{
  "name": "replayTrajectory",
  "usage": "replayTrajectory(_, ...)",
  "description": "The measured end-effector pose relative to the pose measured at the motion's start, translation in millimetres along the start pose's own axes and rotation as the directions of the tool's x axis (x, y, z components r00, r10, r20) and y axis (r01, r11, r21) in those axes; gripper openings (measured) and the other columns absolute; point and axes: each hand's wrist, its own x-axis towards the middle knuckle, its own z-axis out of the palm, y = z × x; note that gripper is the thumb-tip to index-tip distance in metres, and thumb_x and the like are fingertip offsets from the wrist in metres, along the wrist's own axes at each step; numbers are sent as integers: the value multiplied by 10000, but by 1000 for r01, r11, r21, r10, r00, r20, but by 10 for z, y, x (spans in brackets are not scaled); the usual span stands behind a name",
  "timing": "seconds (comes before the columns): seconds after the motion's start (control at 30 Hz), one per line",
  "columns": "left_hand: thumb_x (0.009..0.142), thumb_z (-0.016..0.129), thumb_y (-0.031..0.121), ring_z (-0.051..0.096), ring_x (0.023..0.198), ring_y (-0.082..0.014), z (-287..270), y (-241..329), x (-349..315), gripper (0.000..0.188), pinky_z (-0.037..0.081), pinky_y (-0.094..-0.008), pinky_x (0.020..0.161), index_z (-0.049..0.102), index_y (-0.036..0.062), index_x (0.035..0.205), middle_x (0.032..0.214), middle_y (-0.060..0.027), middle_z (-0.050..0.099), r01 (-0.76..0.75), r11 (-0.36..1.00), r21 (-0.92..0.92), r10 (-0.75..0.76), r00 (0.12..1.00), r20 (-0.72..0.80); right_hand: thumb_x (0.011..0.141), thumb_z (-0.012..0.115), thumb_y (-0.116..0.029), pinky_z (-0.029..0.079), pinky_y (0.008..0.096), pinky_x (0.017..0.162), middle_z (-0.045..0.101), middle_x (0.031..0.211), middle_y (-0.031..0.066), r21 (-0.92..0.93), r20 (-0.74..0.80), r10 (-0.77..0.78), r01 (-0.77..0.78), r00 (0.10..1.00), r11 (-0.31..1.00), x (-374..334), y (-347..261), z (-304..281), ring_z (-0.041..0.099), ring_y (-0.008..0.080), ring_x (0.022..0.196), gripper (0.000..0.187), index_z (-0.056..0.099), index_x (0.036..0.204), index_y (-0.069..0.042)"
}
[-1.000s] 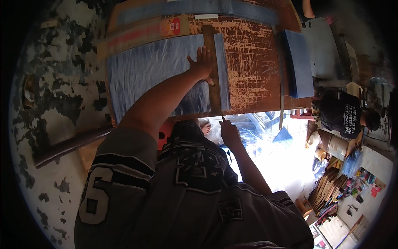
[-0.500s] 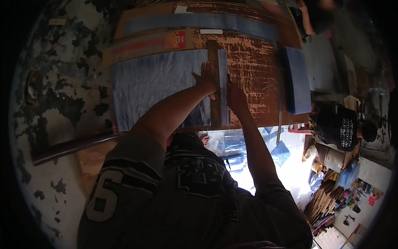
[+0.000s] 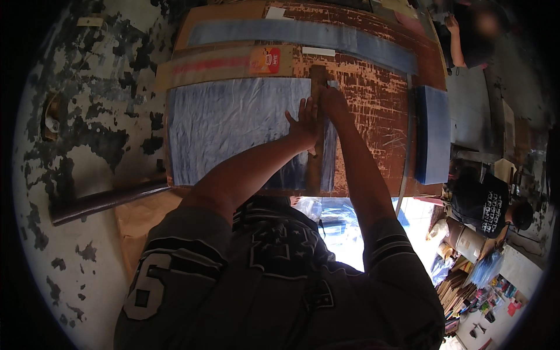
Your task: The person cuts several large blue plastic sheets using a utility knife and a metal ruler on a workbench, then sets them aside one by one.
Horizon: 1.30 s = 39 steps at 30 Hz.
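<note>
A wide bluish plastic sheet [image 3: 233,125], wrinkled and shiny, lies on the worn brown table. Across its right part a long flat brown bar [image 3: 315,175] runs from near to far. My left hand [image 3: 304,125] presses flat on the bar's left side, fingers spread. Just right of the bar, toward its far end, my right hand [image 3: 334,105] is closed; what it grips is hidden by the fingers and shadow. A narrow strip of the sheet [image 3: 330,157] shows to the right of the bar.
Beyond lie brown cardboard [image 3: 221,64], a long bluish strip [image 3: 291,32] and a small white piece [image 3: 318,52]. A thick blue stack [image 3: 433,134] sits at the table's right edge. Two other people [image 3: 466,35] are on the right. A dark roll [image 3: 111,201] leans at left.
My right hand has moved away from me along the bar, from beside my left hand's wrist to past its fingertips. The left hand stays on the bar; the whole view has shifted slightly.
</note>
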Motion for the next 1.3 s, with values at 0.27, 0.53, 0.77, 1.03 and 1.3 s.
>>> replayTrajectory(0.27,542,925,467,-140,1462,-476,-21,17,23,1458,191,-806,1007,-9,-74,1522,1570,-313,-168,-11,1000,0,11,1000,-1,826,678,-170,576,434,786,681,1003,228,32,-12,71,-71,997,997,-7,95,119,692,353,939,233,683,997,-11)
replayTrajectory(0.53,591,901,488,-165,1461,-457,-102,63,65,1463,203,-788,1033,-93,-57,1515,1569,-286,-214,5,997,74,-12,996,91,875,641,-189,582,451,750,668,963,225,6,110,30,-31,994,1000,-1246,-125,307,693,369,898,212,662,1025,-40)
replayTrajectory(0.77,607,861,581,-195,1441,-481,-27,-32,110,1483,208,-778,1042,-126,-64,1505,1547,-300,-254,15,995,102,-29,990,139,924,523,-163,576,477,723,643,1000,222,322,102,299,-316,949,893,-2435,-595,244,682,386,830,179,643,1008,-61)
replayTrajectory(1.03,609,803,645,-202,1426,-498,-53,-25,81,1483,246,-762,1047,-138,-95,1485,1530,-333,-246,-21,987,159,-7,984,175,968,485,-226,553,503,696,670,846,240,383,206,435,-482,876,788,-3150,-624,646,678,408,816,216,605,1059,-70)
replayTrajectory(1.3,567,865,596,-235,1428,-473,-56,-55,124,1532,187,-756,1076,-166,-45,1501,1543,-288,-274,22,995,94,-42,977,211,986,504,-417,553,516,711,687,859,229,256,199,357,-400,913,880,-3550,-492,1311,689,411,844,399,546,973,-20)
